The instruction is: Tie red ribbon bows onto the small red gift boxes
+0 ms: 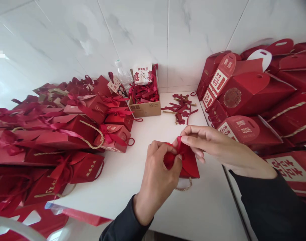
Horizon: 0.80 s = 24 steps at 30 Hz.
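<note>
A small red gift box [191, 165] with a twisted cord handle [185, 188] stands on the white tabletop in front of me. On top of it, a red ribbon [179, 142] is gathered between my fingers. My left hand [161, 170] is closed at the box's left side, thumb and fingertips pinching the ribbon near its middle. From the right, my right hand [205, 142] pinches a raised loop or end of the same ribbon between thumb and forefinger. Part of the box and the ribbon's knot are hidden behind my fingers.
Red boxes with ribbon bows [85, 164] crowd the left side. A cardboard box [145, 108] of ribbons stands near the wall, with loose ribbon pieces [179, 108] beside it. Larger red boxes [253, 90] are stacked at the right. A clear bottle [121, 73] stands behind.
</note>
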### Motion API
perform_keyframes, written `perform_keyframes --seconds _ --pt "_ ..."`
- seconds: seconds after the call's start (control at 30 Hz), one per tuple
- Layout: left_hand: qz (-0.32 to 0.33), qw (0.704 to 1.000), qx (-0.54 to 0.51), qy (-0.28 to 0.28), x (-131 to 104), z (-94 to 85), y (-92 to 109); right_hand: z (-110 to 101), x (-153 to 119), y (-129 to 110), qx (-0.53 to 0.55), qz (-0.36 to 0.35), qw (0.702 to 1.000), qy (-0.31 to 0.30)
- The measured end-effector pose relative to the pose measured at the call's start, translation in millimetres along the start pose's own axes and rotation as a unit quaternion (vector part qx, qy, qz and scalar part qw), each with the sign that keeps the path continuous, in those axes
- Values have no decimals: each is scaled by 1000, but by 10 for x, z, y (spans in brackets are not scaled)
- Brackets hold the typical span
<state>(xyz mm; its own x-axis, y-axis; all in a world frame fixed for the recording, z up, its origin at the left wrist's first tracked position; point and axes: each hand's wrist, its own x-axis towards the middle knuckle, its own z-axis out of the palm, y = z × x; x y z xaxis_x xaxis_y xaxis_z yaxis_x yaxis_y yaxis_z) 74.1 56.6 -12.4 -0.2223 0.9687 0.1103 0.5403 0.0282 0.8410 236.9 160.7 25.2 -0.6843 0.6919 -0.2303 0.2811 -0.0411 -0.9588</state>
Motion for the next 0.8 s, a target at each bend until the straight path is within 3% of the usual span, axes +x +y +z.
perform_keyframes --seconds 0.07,0.3,0.47,0.63,0.8 --pt "-8 1000 -7 -3 0 1 -11 35 5 -17 42 12 999 -30" --pt "-4 1000 -8 -8 -13 11 -45 53 76 62 20 17 1000 -6" --pt "31 998 48 9 -200 -183 -121 -87 -31 -9 -108 -11 992 65" --pt "-43 997 51 -37 -370 -369 -167 -81 -11 12 -123 0 990 73" --pt "-108 990 35 -78 -406 -388 -143 15 89 117 -80 -19 994 73"
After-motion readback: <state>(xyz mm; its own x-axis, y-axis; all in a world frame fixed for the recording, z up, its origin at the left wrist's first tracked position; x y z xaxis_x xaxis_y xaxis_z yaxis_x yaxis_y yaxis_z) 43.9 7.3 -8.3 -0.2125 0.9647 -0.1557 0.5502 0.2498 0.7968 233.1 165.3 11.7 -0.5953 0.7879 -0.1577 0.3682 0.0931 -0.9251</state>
